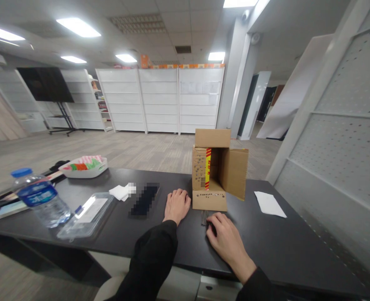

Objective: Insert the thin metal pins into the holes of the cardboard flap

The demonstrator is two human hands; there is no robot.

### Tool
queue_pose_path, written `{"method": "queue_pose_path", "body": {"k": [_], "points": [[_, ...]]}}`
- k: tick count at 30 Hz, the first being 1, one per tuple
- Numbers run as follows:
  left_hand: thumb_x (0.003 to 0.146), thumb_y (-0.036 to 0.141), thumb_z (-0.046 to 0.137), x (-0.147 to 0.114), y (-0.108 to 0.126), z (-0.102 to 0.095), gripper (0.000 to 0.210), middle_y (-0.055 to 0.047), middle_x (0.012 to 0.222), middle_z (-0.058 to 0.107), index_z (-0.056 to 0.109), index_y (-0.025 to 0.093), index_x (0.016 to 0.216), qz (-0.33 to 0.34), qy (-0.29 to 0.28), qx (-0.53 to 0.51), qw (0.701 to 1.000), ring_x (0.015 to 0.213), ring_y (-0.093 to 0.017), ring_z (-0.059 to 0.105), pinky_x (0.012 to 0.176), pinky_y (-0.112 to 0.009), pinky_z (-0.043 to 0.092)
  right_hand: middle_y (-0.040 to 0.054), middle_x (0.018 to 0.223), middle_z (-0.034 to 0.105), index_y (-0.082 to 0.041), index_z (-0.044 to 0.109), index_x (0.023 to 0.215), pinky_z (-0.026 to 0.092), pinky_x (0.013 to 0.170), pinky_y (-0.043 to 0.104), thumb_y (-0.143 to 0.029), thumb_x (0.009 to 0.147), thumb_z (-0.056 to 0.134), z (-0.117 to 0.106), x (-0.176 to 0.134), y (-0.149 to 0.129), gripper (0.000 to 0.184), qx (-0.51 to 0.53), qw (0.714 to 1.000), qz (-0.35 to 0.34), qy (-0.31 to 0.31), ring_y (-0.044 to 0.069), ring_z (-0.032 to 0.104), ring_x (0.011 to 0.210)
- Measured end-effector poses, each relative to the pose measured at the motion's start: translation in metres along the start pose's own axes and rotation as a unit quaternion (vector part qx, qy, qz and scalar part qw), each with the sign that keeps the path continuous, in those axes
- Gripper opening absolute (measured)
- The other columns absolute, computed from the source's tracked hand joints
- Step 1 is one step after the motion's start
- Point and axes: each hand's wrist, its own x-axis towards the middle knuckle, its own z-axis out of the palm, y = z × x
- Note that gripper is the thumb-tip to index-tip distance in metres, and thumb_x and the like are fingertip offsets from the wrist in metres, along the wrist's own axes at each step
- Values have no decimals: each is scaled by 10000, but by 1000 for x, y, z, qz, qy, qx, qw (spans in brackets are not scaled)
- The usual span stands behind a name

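Risk gathers first at the right hand (225, 236), whose fingertips reach the near right end of a row of thin metal pieces (204, 217), nails or something like them: a careless brush could knock the row askew or send pieces rolling over the smooth tabletop (282, 246), and any sharp tip might prick a finger. That hand is half curled, with a dark gap between thumb and forefinger; whether it pinches one of the pieces I cannot tell

The left hand (177, 205) lies palm down, its fingers loosely extended side by side. Nothing shows in its grasp, though the underside is hidden, and I cannot tell whether it touches or merely sits beside the open cardboard box (221, 171). The box stands just right of that hand and ahead of the right one, its lower flap folded out toward the metal pieces; a sideways nudge from the left hand could shift the box, and that flap might then sweep the row out of line

Farther out, a pixelated dark object (144, 200) lies left of the left hand, then a clear plastic case (91, 215) and a water bottle (41, 198), while white paper (270, 204) lies well to the right of the right hand, beyond the box
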Motion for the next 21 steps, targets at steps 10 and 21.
{"method": "queue_pose_path", "body": {"k": [10, 21], "points": [[937, 260, 399, 1, -2, 5, 246, -64, 1034, 644, 638, 215, 979, 4, 17, -6, 1000, 1015, -220, 551, 913, -379, 356, 49, 923, 603, -201, 626, 929, 414, 778, 320, -112, 857, 478, -2, 1, -1, 188, 1, 1000, 3, -5, 207, 555, 857], [854, 148, 447, -5, -10, -12, 240, -54, 1056, 693, 643, 218, 974, -13, 123, -189, 974, 1050, -201, 597, 978, -369, 409, 43, 908, 599, -206, 613, 917, 415, 771, 311, -117, 865, 473, -2, 2, 0, 175, 6, 1000, 5, -4, 200, 561, 857]]}}
